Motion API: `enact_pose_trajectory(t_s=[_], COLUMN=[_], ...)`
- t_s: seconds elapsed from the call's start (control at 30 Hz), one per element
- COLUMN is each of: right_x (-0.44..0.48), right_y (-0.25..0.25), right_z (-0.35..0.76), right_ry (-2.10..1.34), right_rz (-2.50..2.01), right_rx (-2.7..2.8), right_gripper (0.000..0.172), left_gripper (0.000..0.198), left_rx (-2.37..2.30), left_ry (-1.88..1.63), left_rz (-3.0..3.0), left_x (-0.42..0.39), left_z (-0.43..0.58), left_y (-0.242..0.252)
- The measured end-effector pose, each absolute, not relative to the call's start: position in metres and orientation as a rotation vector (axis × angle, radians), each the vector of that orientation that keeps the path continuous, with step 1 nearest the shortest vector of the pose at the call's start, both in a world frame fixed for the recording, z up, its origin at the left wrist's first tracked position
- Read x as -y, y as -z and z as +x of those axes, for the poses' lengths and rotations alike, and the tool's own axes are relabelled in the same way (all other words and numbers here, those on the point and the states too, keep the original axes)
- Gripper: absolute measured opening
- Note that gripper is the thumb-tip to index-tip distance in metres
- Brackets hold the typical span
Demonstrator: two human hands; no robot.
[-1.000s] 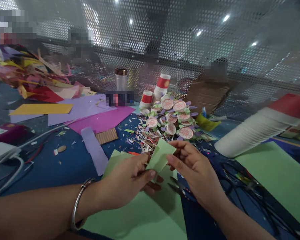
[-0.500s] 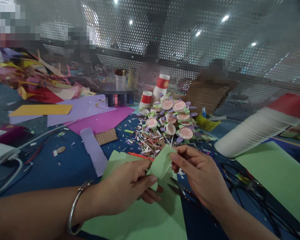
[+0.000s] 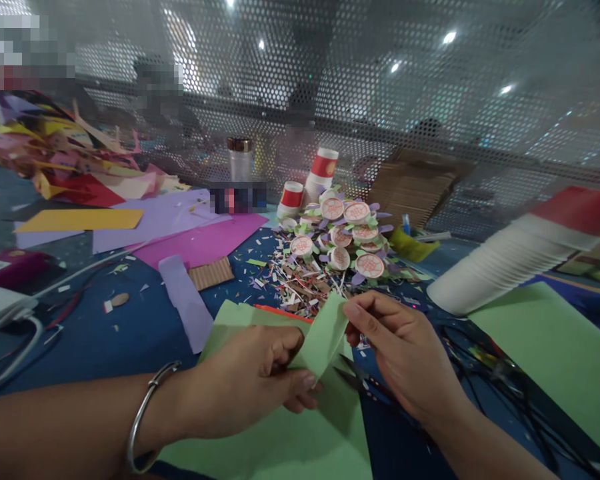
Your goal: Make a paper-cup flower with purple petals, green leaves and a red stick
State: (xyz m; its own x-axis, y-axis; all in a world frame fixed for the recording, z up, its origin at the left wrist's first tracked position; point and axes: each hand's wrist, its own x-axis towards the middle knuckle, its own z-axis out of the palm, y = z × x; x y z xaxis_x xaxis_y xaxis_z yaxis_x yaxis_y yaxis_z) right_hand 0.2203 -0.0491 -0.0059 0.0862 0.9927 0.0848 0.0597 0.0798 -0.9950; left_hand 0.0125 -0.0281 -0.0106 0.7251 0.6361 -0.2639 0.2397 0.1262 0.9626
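Note:
A small folded piece of light green paper (image 3: 323, 337) is held between both my hands above a larger light green sheet (image 3: 300, 433) lying on the blue table. My left hand (image 3: 253, 380), with a metal bangle (image 3: 143, 417) on the wrist, pinches the piece's lower left edge. My right hand (image 3: 403, 353) pinches its upper right corner with thumb and forefinger. Black-handled scissors (image 3: 365, 387) lie on the table just under my right hand.
A heap of paper-cup flowers (image 3: 345, 237) and paper scraps (image 3: 290, 283) sits beyond my hands. A stack of white cups (image 3: 510, 260) lies at right beside another green sheet (image 3: 555, 353). Purple, pink and yellow sheets (image 3: 180, 230) lie at left, with cables (image 3: 15, 333). A perforated metal screen (image 3: 380, 87) stands behind.
The green piece has come lower and closer to the sheet, and is folded tighter. My left fingers have curled more around its edge; my right hand has shifted slightly down.

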Motion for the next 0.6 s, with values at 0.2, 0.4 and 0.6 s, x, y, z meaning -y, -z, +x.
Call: enact_pose_trajectory(t_s=[0.2,0.4,0.6], right_x=[0.049,0.049,0.052], right_y=[0.006,0.008,0.001], right_z=[0.22,0.222,0.217], right_ry=[-1.062,-1.052,-1.001], right_rz=[-1.231,-1.25,-1.311], right_rx=[1.241,1.31,1.423], right_gripper=[0.03,0.029,0.033], left_gripper=[0.023,0.036,0.029], left_rx=[-0.779,-0.801,-0.717], left_ry=[-0.265,-0.258,-0.532], left_rz=[1.465,1.656,1.685], left_x=[0.034,0.032,0.02], left_z=[0.01,0.005,0.009], left_y=[0.01,0.004,0.008])
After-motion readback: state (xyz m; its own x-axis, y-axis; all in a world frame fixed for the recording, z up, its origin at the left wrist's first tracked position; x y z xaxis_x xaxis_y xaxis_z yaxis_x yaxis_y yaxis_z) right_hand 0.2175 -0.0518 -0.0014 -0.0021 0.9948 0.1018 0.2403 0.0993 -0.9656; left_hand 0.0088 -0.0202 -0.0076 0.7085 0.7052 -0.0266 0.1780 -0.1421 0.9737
